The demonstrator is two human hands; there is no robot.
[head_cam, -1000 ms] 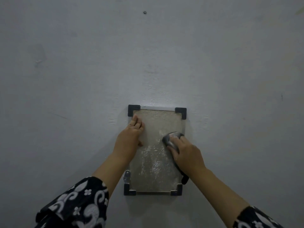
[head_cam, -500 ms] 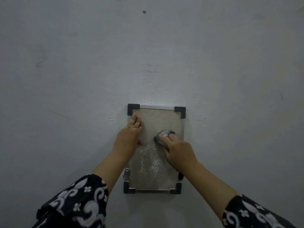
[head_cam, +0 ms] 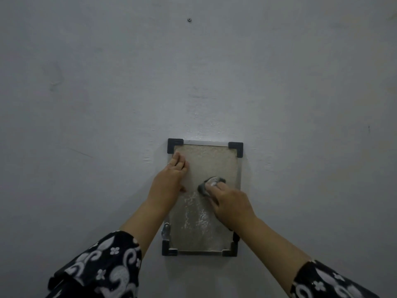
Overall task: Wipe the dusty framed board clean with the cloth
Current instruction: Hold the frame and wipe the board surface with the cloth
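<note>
The framed board (head_cam: 209,160) is a small upright rectangle with black corner caps, flat against a grey surface, its face speckled with pale dust. My left hand (head_cam: 169,179) lies flat on the board's left edge near the top, fingers together. My right hand (head_cam: 231,204) presses a bunched grey cloth (head_cam: 209,183) onto the middle of the board, a little right of centre. White streaks of dust show below the cloth. My right forearm hides part of the board's lower right side.
The grey surface (head_cam: 300,104) spreads out on all sides of the board. A small dark screw or hole (head_cam: 189,20) sits far above it. A metal clip (head_cam: 165,230) hangs at the board's lower left edge. Patterned black-and-white sleeves cover both forearms.
My right hand has slid the cloth leftward from near the board's right edge toward the middle. The left hand has stayed in place on the left edge.
</note>
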